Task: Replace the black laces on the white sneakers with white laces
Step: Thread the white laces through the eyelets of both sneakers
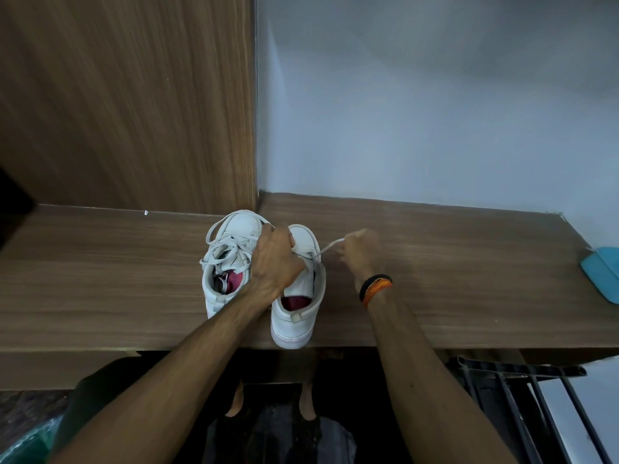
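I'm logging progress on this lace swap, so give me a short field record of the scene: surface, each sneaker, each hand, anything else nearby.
surface: wooden shelf against a wood panel and a pale wall
left sneaker: already threaded with a white lace, ends loose
right sneaker: white lace partly threaded, heel at the shelf edge
left hand: grips the right sneaker's upper
right hand: pinches the lace end, pulling it out to the right
wristband: black and orange, on the right wrist
other: blue object at the shelf's right end
black laces: none visible

Wooden panel blocks behind sneakers; counter rightward open.
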